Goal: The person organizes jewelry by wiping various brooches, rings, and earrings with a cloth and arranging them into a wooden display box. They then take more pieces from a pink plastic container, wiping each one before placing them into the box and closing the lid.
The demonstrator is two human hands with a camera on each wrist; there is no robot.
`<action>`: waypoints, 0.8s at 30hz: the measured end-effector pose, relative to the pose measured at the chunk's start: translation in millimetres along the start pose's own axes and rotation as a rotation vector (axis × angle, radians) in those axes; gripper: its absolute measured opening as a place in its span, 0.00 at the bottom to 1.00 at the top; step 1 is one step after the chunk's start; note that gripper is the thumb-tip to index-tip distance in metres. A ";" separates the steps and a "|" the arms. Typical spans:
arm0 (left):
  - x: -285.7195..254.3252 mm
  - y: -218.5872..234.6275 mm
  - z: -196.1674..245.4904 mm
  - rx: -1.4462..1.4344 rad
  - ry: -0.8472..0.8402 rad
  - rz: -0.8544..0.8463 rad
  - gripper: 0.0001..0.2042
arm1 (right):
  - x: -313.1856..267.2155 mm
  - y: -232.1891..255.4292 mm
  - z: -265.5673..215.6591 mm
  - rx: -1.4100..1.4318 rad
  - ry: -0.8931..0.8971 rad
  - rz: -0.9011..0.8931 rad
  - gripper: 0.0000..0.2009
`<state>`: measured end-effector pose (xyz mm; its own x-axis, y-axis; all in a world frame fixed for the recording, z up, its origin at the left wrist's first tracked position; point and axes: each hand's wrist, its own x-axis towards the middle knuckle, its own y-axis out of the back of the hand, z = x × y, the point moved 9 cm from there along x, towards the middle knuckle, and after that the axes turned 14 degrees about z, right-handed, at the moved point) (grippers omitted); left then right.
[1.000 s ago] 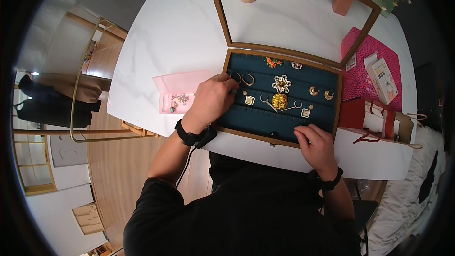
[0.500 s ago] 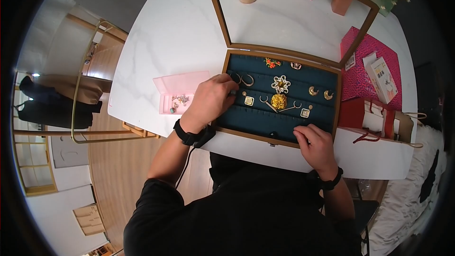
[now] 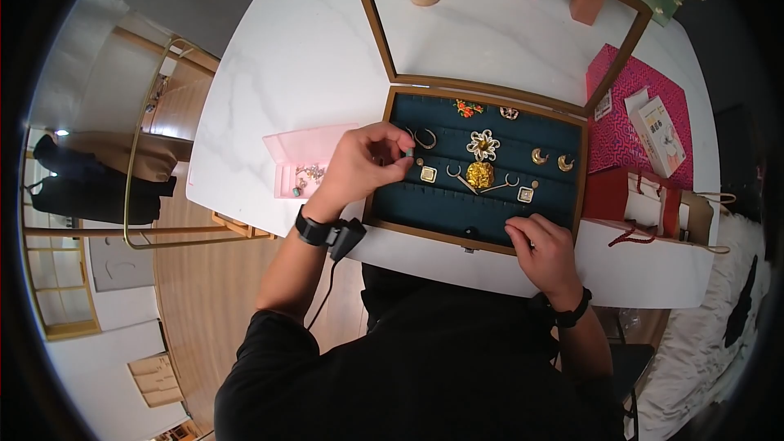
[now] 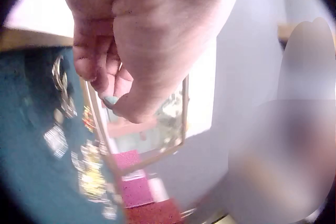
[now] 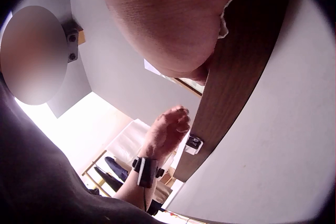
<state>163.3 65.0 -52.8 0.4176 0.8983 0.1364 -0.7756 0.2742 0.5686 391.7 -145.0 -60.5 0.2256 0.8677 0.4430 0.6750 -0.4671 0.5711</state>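
My left hand is over the left end of an open jewelry box lined in dark teal. Its thumb and forefinger pinch a small teal piece; its exact kind I cannot tell. Just beyond the fingertips is a hoop earring, with a square earring to the right. Loosely bent, my right hand rests at the box's front right rim. A yellow flower-like ornament and a looped flower brooch sit mid-box. Gold earrings hang farther right.
The glass lid stands raised behind the box. A pink case holding small jewelry lies open at left. On the right are a patterned pink bag, a white carton and a red paper bag.
My left hand has lifted and turned slightly from the box's left end, so thumb and forefinger now show as a ring. The right hand stays where it was.
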 end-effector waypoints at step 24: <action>-2.8 8.4 7.4 0.175 -0.225 0.060 0.10 | 1.1 3.0 -3.1 0.010 0.024 0.027 0.04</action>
<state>159.2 62.3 -42.4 0.4832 0.8070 0.3395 -0.7169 0.1421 0.6825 391.8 -146.0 -56.1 0.2272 0.8503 0.4747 0.6760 -0.4885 0.5516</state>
